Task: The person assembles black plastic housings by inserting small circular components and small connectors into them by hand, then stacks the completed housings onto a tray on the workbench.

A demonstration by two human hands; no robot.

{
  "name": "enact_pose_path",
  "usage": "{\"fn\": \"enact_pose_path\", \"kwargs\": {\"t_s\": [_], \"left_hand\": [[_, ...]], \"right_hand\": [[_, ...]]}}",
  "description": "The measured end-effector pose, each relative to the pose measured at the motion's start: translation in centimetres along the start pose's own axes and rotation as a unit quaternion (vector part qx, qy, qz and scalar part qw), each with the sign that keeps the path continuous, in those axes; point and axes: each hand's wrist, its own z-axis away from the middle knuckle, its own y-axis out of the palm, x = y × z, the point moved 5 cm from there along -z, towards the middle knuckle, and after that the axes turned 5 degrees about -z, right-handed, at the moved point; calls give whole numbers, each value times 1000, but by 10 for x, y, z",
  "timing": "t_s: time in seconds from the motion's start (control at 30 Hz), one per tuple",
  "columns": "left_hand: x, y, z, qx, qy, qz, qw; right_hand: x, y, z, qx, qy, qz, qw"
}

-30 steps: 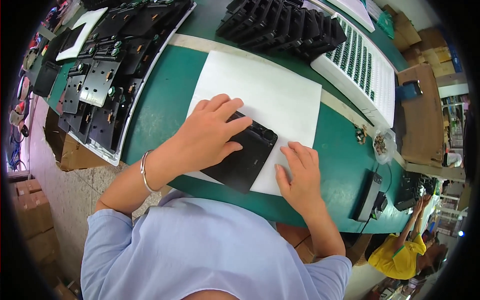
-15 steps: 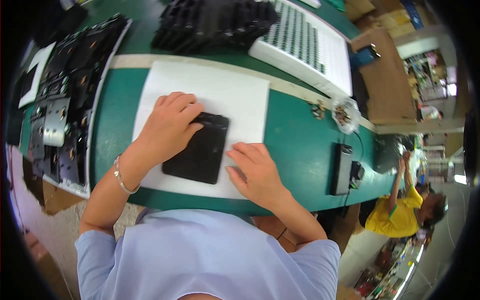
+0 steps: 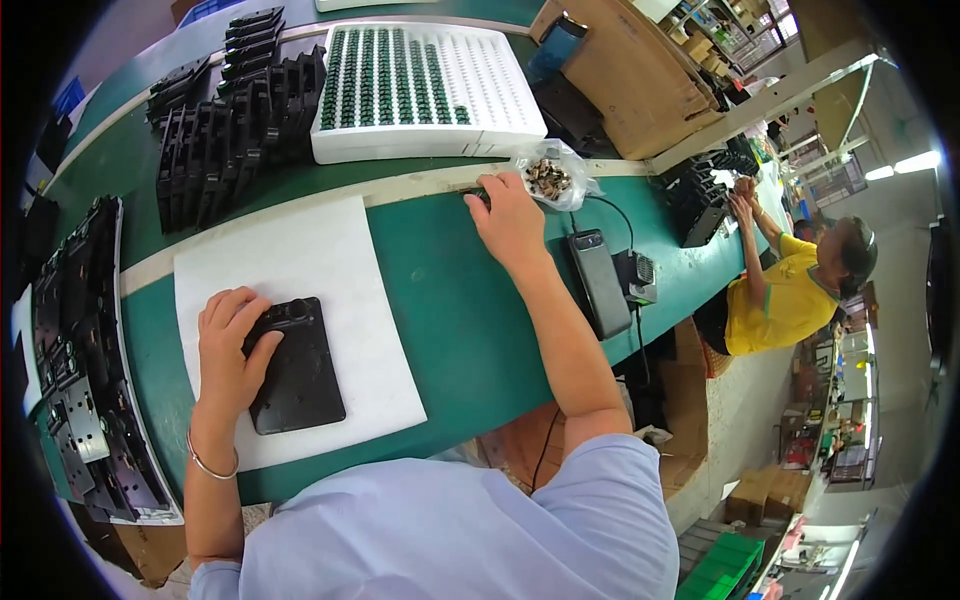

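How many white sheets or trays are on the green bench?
2: a white sheet under the black plate by the left hand, and a white tray further back. Others may lie out of view.

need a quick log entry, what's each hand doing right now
left hand: open, flat on the black plate
right hand: at the bag of small parts, grip cannot be told
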Motion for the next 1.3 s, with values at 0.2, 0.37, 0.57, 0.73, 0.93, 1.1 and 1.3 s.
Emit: {"fn": "enact_pose_path", "kwargs": {"t_s": [0.2,0.37,0.57,0.73,0.93,1.1,1.3], "left_hand": [[5,-2,4,-6,-5,-9,1000],[6,-2,1,-22,10,26,999],[14,-5,5,-3,-11,57,998],[17,-7,8,1,-6,70,998],[16,-7,6,-1,-1,75,997],[16,-7,4,5,6,76,997],[15,-9,4,2,11,72,997]], "right_hand": [[2,8,-4,-15,-37,-48,998],[-6,3,-6,-64,-102,-138,983],[-27,-17,-3,7,40,-171,984],[-7,-17,10,84,53,-138,985],[4,-6,4,115,24,-104,988],[9,-12,4,100,14,-104,989],[16,-1,1,125,-21,-131,983]]}}
